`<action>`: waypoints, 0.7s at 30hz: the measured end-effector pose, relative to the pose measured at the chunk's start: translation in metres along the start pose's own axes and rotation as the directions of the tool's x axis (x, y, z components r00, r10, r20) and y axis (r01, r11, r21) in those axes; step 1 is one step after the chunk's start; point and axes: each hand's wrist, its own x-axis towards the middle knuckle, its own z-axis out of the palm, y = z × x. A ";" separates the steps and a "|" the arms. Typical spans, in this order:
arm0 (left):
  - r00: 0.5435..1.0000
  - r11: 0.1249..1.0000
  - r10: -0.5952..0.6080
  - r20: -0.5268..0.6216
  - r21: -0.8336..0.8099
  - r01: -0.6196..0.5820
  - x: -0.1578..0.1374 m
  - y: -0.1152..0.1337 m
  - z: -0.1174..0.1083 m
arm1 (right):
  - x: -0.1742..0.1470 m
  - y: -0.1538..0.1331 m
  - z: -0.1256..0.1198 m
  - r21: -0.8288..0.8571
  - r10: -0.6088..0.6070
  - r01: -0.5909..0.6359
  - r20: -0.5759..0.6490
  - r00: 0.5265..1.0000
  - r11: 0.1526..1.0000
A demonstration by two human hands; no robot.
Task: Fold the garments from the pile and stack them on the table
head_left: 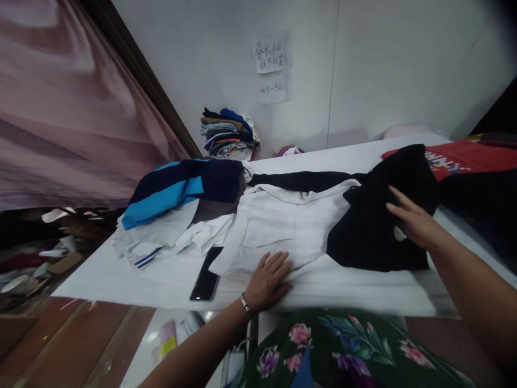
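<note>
A white garment with a patch pocket point(270, 229) lies spread on the white table in front of me. Black cloth point(379, 226) covers its right side, and a black strip point(307, 180) runs behind its upper edge; I cannot tell whether black and white are one piece. My left hand point(270, 281) rests flat on the white cloth's near edge, fingers stretched out. Over the black cloth is my right hand point(416, 218), thumb and fingers apart; its lower fingers are partly hidden. A small white patch shows beneath it.
A dark phone point(206, 275) lies by the white garment's left corner. Blue and navy clothing point(181, 186) and white clothes lie to the left. Folded clothes point(228, 133) are stacked at the back. Red clothing point(472, 156) sits at the right. The wall point(363, 70) stands behind the table.
</note>
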 end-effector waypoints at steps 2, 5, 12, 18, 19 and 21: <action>0.997 0.998 -0.038 -0.063 0.057 0.041 -0.013 -0.006 -0.004 | -0.001 0.016 -0.013 -0.176 0.090 -0.095 -0.040 0.995 0.980; 0.990 0.988 -0.061 -0.130 0.131 0.078 -0.033 -0.015 -0.009 | -0.022 0.041 -0.029 -0.327 0.052 -0.065 -0.047 0.998 0.943; 0.982 0.979 -0.174 -0.074 0.093 0.181 -0.036 -0.021 -0.019 | -0.075 0.070 -0.030 -0.597 -0.061 0.074 0.042 0.997 0.799; 0.984 0.983 -0.179 0.012 0.032 0.178 -0.042 -0.012 -0.032 | -0.086 0.053 -0.050 -0.504 -0.146 0.068 -0.117 0.982 0.861; 0.983 0.984 -0.175 0.048 0.029 0.174 -0.045 -0.009 -0.032 | -0.088 0.054 -0.054 -0.506 -0.120 0.042 -0.123 0.985 0.861; 0.976 0.980 -0.197 0.094 0.026 0.196 -0.050 -0.005 -0.029 | -0.092 0.062 -0.060 -0.542 -0.057 0.003 -0.083 0.995 0.840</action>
